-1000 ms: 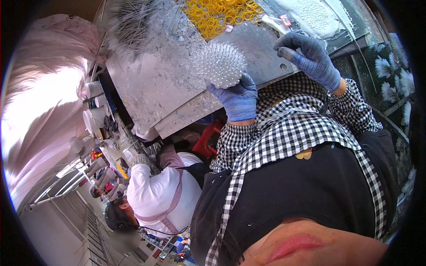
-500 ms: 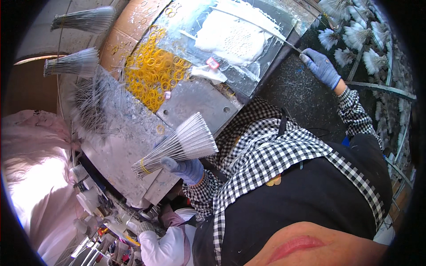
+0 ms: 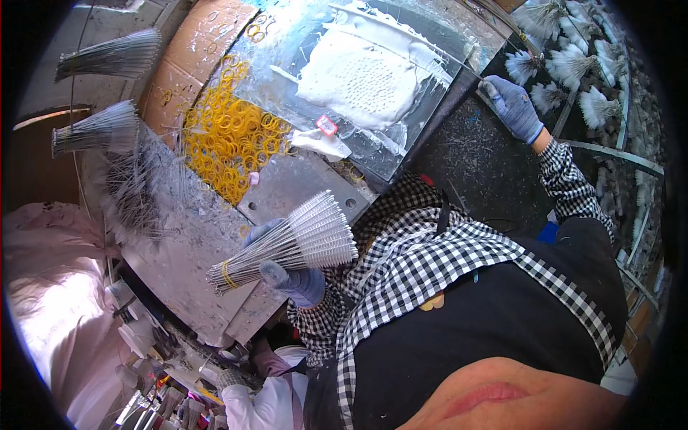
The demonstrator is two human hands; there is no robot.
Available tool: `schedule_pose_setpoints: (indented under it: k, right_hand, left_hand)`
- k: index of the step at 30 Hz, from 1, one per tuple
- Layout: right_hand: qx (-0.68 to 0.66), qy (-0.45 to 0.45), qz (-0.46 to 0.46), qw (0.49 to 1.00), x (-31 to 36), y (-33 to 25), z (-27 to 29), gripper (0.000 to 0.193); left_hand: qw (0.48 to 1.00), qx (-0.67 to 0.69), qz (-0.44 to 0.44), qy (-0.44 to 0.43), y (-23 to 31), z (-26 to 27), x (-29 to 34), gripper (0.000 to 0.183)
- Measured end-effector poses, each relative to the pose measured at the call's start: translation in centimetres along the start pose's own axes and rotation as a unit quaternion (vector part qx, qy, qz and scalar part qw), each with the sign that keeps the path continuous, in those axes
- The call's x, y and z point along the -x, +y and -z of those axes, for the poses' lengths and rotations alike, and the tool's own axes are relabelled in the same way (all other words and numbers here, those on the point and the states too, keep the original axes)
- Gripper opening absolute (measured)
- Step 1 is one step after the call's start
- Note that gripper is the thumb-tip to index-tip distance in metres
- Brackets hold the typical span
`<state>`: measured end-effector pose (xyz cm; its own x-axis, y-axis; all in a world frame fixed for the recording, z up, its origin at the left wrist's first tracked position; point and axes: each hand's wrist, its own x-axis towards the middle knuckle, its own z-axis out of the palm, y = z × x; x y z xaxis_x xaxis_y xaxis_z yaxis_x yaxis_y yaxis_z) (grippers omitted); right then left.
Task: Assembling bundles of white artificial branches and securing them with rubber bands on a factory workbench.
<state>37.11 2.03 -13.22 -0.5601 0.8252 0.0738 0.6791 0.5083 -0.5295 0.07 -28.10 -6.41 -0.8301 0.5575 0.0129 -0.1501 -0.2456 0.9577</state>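
My left hand (image 3: 297,283) is closed round a fanned bundle of thin wire-stemmed brushes (image 3: 308,233). A yellow rubber band binds the bundle's narrow end, and its wide end faces right. My gloved right hand (image 3: 512,107) is closed on the thin end of a long, paste-coated stick (image 3: 401,32), which lies along the far edge of a white paste patch (image 3: 362,79). Many small dimples mark the paste, spread on a dark flat board (image 3: 430,118). The bundle is held above the near side of the bench, apart from the paste.
Loose yellow rubber bands (image 3: 233,147) cover the bench left of the board, beside a metal plate (image 3: 297,179). More bundles (image 3: 107,57) stand at left. White-tipped bundles (image 3: 598,107) hang on a rack at right. Another person's white sleeve (image 3: 247,408) shows at lower left.
The bench and board have shifted slightly left in view. The brush bundle is turned a little, and more of my left hand's fingers show behind it. My right hand keeps its hold.
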Motion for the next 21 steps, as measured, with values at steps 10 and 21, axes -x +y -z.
schedule_pose_setpoints:
  k: [10, 21]
  right_hand:
    - [-0.011, -0.067, -0.059, 0.996, 1.1, 1.8, 0.4, 0.027]
    - [0.141, -0.082, 0.123, 0.979, -1.9, 4.3, 0.4, 0.016]
  left_hand:
    - [0.997, 0.065, 0.015, -0.035, -0.1, 1.4, -0.3, 0.065]
    - [0.951, 0.281, 0.130, 0.025, -0.4, 1.2, 0.2, 0.067]
